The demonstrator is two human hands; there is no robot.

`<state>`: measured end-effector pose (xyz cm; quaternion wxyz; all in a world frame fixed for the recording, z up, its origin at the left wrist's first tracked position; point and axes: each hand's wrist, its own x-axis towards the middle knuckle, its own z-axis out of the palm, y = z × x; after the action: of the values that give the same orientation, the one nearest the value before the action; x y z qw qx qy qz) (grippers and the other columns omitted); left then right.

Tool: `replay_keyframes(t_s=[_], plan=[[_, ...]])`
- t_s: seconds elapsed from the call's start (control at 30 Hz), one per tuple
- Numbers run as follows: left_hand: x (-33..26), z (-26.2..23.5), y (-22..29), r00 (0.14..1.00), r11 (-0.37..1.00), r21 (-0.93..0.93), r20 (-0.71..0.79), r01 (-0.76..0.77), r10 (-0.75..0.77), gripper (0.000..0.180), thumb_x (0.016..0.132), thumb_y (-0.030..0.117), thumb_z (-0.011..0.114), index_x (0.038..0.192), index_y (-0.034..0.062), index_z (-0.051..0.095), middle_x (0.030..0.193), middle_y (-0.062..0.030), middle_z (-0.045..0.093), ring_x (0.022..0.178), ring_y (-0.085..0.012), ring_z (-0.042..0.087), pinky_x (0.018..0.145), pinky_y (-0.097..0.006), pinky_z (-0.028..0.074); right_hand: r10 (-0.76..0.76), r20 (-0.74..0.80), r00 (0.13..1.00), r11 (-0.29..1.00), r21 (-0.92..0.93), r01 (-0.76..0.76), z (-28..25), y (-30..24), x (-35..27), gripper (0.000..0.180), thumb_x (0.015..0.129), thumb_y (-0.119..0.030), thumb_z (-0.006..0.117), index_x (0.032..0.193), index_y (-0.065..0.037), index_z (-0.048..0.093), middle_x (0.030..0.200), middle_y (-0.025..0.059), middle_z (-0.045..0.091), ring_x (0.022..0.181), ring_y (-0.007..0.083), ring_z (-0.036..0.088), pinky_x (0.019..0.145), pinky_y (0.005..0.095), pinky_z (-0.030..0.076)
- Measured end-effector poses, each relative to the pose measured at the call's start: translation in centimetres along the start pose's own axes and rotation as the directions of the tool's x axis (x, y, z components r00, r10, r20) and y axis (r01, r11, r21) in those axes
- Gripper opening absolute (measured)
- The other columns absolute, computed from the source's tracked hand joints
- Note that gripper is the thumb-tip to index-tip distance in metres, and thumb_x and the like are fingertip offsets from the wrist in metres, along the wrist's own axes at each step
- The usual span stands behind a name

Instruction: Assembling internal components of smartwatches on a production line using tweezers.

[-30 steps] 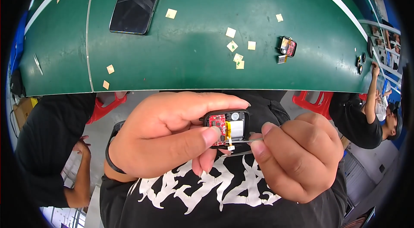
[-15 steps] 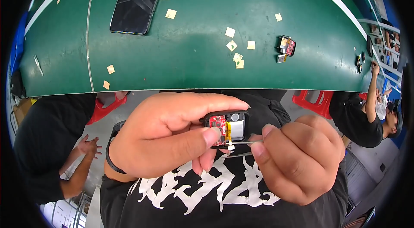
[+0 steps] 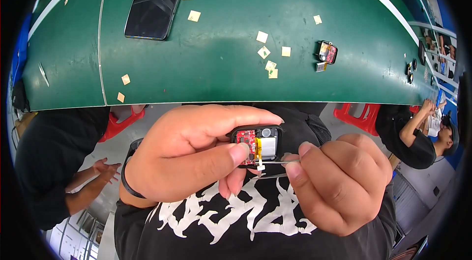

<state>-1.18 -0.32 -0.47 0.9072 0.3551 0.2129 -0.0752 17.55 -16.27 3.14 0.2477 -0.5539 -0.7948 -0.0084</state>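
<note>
Tweezers worked on an opened small device, held above the lap.

The left hand (image 3: 196, 154) closed around the open black device (image 3: 257, 145), red board upward for access; the right hand (image 3: 339, 184) pinched tweezers (image 3: 275, 162) shut at its lower edge. The green table (image 3: 221, 63) lay well apart, leaving free room.

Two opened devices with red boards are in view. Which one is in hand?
The small black open device held in the left hand, with the right hand's tweezers at it. The other open device lies untouched on the green table.
</note>
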Motion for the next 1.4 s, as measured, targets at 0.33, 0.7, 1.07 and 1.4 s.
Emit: replay_keyframes(t_s=[0.33,0.7,1.07,1.4], plan=[[-0.2,0.0,-0.2,1.0,1.0,-0.003,0.0,-0.011,0.011,0.043,0.102,-0.001,0.044,0.14,-0.0189,0.045,0.095,-0.0211,0.068,0.069,-0.0135,0.068,0.057,-0.026,0.057,0.0,-0.004,1.0,1.0,0.02,0.0,0.1,0.0,0.1,0.028,0.064,-0.002,0.08,0.09,0.003,0.07,0.083,0.011,0.067,0.065,0.0188,0.057,0.045,0.0284,0.037],[-0.1,0.2,-0.2,0.999,1.0,-0.001,-0.036,-0.022,0.022,0.039,0.1,-0.002,0.047,0.136,-0.0195,0.051,0.088,-0.0179,0.068,0.063,-0.0115,0.066,0.054,-0.023,0.054,-0.078,-0.057,0.995,0.995,0.066,0.081,0.7,0.9,-0.3,0.024,0.061,-0.001,0.079,0.083,0.003,0.07,0.08,0.0108,0.067,0.064,0.0191,0.057,0.044,0.0283,0.036],[0.0,0.3,-0.8,0.996,0.997,0.04,-0.062,-0.065,0.067,0.038,0.098,-0.006,0.048,0.134,-0.0175,0.054,0.076,-0.0109,0.068,0.058,-0.0076,0.063,0.052,-0.02,0.051,-0.133,-0.079,0.988,0.983,0.117,0.141,1.1,1.3,-0.6,0.019,0.063,0.001,0.078,0.08,0.004,0.069,0.078,0.0116,0.067,0.062,0.0189,0.057,0.043,0.028,0.037],[0.4,-0.5,-1.1,0.99,0.969,0.205,0.009,-0.142,0.143,0.038,0.098,-0.006,0.051,0.134,-0.0148,0.056,0.073,-0.0071,0.067,0.058,-0.0062,0.062,0.052,-0.02,0.049,-0.172,-0.083,0.982,0.978,0.108,0.181,1.3,1.8,-0.8,0.017,0.063,0.003,0.077,0.077,0.003,0.067,0.078,0.0112,0.067,0.062,0.0188,0.057,0.044,0.0285,0.038]])
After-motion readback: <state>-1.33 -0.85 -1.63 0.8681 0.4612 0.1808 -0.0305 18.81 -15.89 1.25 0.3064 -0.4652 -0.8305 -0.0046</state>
